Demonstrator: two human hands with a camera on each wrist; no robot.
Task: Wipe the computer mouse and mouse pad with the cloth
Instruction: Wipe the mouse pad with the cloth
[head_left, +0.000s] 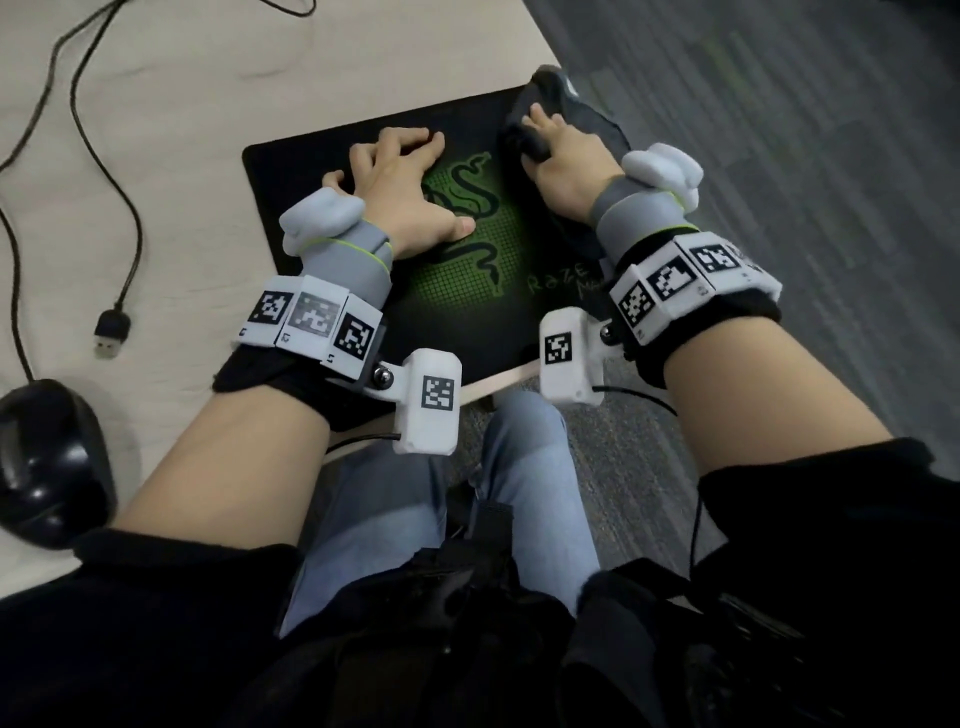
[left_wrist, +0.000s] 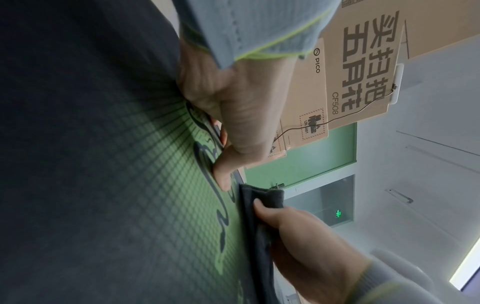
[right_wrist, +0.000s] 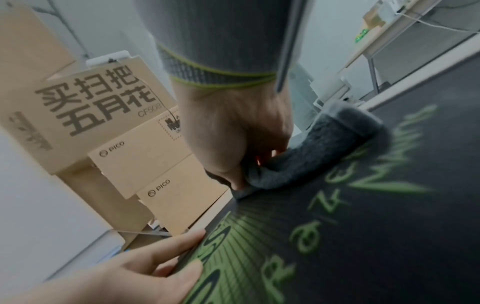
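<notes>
R hand (head_left: 558, 150) clamps cloth (right_wrist: 311, 152) on mouse pad (head_left: 322, 171); L hand (head_left: 400, 192) flat, fingers apart beside it. Keep L pinning pad, wipe w/ even pressure.

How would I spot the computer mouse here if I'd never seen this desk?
Start at the pale desk and the black mouse pad with its green snake logo. The mouse sits off the pad, at the desk's near left edge beside the left forearm. It is the only glossy black rounded lump; the cloth is dull, soft and grey.
</notes>
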